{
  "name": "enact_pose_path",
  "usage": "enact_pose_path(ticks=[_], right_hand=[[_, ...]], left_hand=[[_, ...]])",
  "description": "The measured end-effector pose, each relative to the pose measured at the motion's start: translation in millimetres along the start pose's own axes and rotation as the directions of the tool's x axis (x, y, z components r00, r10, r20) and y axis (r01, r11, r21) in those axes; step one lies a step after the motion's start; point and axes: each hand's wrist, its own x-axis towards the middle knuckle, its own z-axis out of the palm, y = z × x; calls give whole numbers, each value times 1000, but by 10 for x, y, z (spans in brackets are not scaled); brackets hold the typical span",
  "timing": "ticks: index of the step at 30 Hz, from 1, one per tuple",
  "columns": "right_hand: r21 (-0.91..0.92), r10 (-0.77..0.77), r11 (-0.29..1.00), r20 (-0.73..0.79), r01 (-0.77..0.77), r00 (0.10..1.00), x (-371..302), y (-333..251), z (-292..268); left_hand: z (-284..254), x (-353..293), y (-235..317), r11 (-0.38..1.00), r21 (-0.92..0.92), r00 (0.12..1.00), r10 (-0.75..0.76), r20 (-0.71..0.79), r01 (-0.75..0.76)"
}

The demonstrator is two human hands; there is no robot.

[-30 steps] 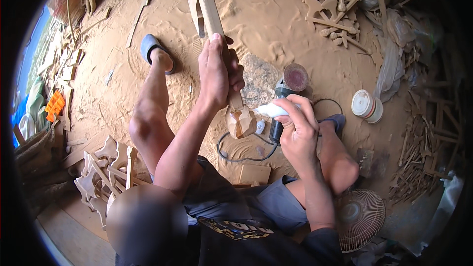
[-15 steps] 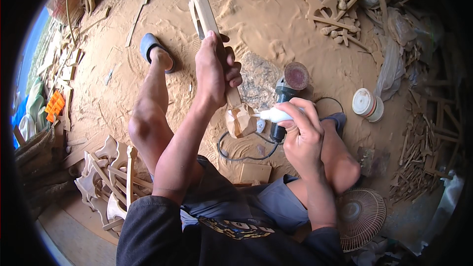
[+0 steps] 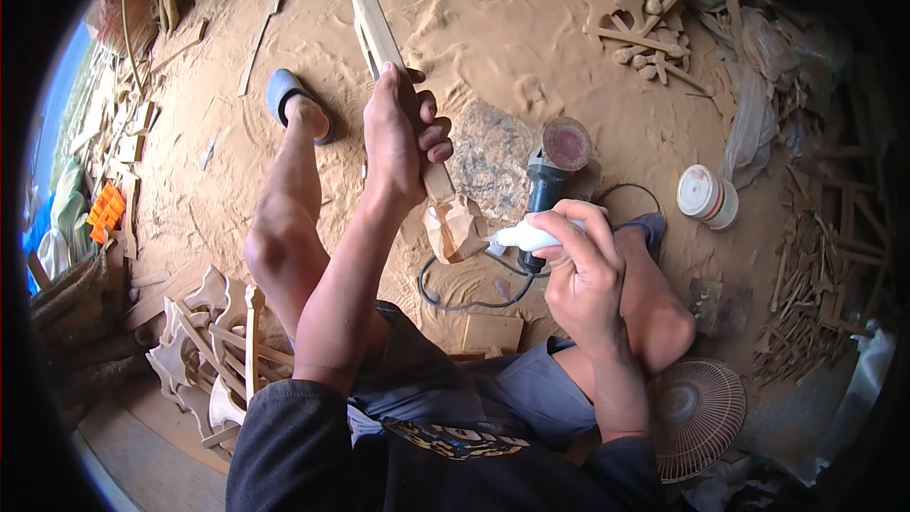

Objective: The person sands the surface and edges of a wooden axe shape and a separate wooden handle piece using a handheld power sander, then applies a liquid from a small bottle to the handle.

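Head view: left fingers point(image 3: 436, 130) clasp a pale wooden bar point(image 3: 376, 27), seemingly steadying it; right fingers point(image 3: 569, 236) pinch a white plastic bottle point(image 3: 524, 237).

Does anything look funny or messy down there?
Yes: a brown streak runs along the pale, faceted end of the wooden piece in the left hand. It looks odd because it is darker than the wood around it; I can't tell whether it is a stain, glue or a crack.
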Motion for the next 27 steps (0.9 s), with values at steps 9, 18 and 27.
enact_pose_path(ticks=[9, 18, 27], right_hand=[[35, 0, 999, -58, 2, 998, 87, 28, 122], [54, -9, 998, -55, 12, 998, 12, -9, 19], [39, -33, 999, -26, 34, 999, -47, -28, -16]], left_hand=[[19, -36, -8, 999, 46, 998, -3, 57, 0], [-39, 57, 30, 990, -142, 999, -32, -38, 26], [-165, 179, -13, 963, -263, 998, -58, -21, 51]])
